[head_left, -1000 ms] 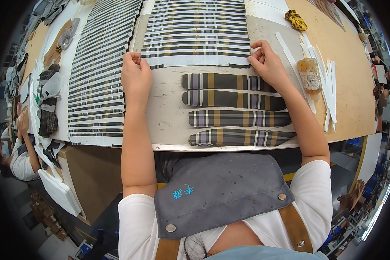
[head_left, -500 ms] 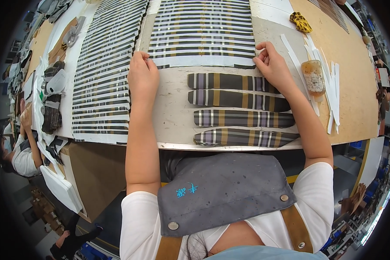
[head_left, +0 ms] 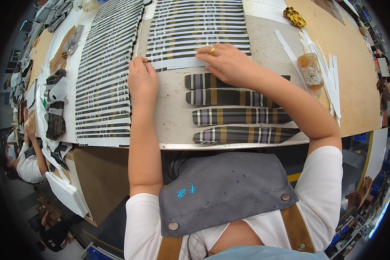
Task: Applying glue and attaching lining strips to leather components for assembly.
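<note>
1. Right hand point(head_left: 229, 65) has been shifted from the near right corner of the middle striped stack point(head_left: 197, 30) to roughly the middle of its near edge; the left hand point(head_left: 142, 77) has been kept at the near left corner.
2. Left grip: fingers are curled, with the thumb brought close to them. Whether the corner is pinched between them cannot be told from this view.
3. Right grip: fingers are extended over the pale near band, thumb set apart from them; nothing is seen clamped. A ring point(head_left: 212, 51) is worn on one finger.
4. Middle stack is laid flat on the table point(head_left: 173, 125), beyond the hands, with dark plaid bands and white bands alternated across it.
5. Another striped row point(head_left: 103, 86), longer and similarly banded, is laid just left of the left hand and forearm.
6. Four separate dark plaid strips point(head_left: 212, 98) are laid one below another between the middle stack and the table's near edge; the upper ones are partly covered by the right hand and forearm.
7. To the right, an amber translucent block point(head_left: 310, 71) is seen among white strips point(head_left: 335, 86); farther off, a yellow spotted cloth point(head_left: 295, 16) is noted.
8. At far left, a person in a white top point(head_left: 31, 168) is seen.
</note>
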A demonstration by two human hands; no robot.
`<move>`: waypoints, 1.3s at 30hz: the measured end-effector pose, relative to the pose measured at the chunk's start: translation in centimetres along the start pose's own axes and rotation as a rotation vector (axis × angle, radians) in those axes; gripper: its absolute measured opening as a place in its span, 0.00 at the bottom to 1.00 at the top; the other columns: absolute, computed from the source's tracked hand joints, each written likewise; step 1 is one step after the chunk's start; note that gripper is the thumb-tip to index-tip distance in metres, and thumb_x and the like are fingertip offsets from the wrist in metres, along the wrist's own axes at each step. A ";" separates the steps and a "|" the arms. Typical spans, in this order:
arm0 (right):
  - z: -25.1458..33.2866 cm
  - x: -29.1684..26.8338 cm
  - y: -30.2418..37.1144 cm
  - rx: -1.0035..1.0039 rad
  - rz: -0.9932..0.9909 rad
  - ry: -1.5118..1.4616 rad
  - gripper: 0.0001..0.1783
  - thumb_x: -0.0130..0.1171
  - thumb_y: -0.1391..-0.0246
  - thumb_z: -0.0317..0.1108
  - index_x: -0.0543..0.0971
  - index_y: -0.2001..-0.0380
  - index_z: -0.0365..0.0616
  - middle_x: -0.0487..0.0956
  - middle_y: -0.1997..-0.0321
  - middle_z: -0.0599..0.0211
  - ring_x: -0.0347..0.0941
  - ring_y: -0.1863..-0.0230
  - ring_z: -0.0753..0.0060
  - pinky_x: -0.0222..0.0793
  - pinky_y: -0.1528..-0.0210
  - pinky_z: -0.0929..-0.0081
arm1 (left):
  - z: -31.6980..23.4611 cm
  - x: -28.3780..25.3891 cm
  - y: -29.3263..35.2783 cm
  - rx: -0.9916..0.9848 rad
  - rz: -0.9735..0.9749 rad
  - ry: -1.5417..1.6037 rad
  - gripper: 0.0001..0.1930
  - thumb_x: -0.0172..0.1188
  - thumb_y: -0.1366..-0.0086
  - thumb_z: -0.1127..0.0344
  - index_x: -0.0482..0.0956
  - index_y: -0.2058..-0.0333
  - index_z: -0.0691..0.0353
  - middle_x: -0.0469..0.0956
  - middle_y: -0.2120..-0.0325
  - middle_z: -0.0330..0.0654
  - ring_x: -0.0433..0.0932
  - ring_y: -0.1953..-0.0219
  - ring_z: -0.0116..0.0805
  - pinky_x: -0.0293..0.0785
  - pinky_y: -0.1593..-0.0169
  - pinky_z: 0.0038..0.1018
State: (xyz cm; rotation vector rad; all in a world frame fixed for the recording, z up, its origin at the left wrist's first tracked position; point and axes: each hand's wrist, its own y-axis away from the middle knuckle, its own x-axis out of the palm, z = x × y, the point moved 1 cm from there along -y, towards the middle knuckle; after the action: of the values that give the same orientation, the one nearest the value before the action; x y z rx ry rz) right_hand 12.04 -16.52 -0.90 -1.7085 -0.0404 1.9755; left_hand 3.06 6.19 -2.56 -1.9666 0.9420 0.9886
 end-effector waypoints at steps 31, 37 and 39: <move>-0.1 4.7 -4.7 -0.032 0.280 -0.062 0.29 0.28 0.33 0.47 0.53 0.33 0.48 0.50 0.28 0.66 0.39 0.27 0.67 0.30 0.27 0.61 | -1.7 1.2 0.6 0.449 0.062 -0.034 0.07 0.53 0.39 0.73 0.74 0.62 0.66 0.75 0.52 0.47 0.71 0.55 0.50 0.70 0.50 0.37; -2.8 2.6 -0.6 0.012 0.398 0.007 0.29 0.24 0.33 0.47 0.49 0.32 0.52 0.46 0.27 0.69 0.36 0.26 0.70 0.24 0.26 0.61 | -1.4 1.7 0.8 0.444 0.023 -0.049 0.07 0.53 0.39 0.73 0.74 0.62 0.65 0.75 0.52 0.46 0.71 0.55 0.49 0.71 0.51 0.36; -4.0 1.0 1.9 0.062 0.417 0.019 0.29 0.24 0.33 0.47 0.49 0.32 0.52 0.46 0.26 0.71 0.35 0.26 0.71 0.24 0.26 0.62 | -1.8 1.5 1.1 0.422 -0.013 -0.038 0.07 0.52 0.38 0.73 0.74 0.61 0.66 0.78 0.59 0.49 0.72 0.56 0.52 0.70 0.52 0.38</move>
State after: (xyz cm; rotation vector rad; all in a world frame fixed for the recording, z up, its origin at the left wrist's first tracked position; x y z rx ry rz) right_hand 14.96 -19.00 -3.25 -1.8041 0.4109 2.2221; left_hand 3.40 3.76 -3.37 -1.5931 1.0201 0.7441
